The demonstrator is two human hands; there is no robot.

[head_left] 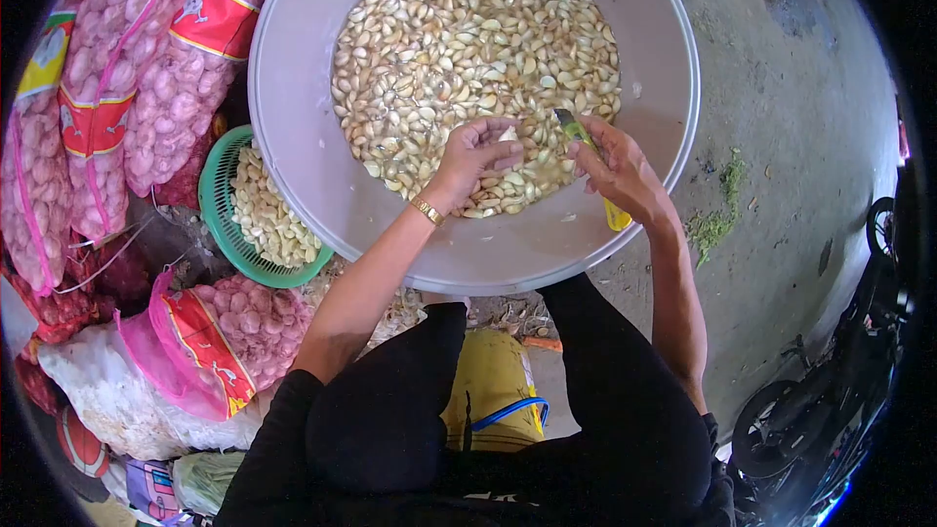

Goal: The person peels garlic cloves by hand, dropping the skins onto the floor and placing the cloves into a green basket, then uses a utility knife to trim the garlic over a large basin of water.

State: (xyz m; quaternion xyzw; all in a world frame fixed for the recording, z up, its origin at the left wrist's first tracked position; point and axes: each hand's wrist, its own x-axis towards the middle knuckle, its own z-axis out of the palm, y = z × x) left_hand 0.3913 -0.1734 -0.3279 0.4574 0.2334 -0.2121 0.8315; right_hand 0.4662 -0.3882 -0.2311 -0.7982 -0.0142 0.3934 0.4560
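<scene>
Over one basin, left hand pinches one clove, right hand grips one knife.

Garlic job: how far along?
Done: the green basket holds a pile of pale, seemingly peeled cloves. In hand: left hand pinches one clove, right hand holds a knife by it. Remaining: the grey basin is thick with cloves, and pink mesh sacks of garlic bulbs sit beside it.

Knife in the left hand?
No, the knife is in the right hand; the left hand holds a garlic clove over the basin.
</scene>
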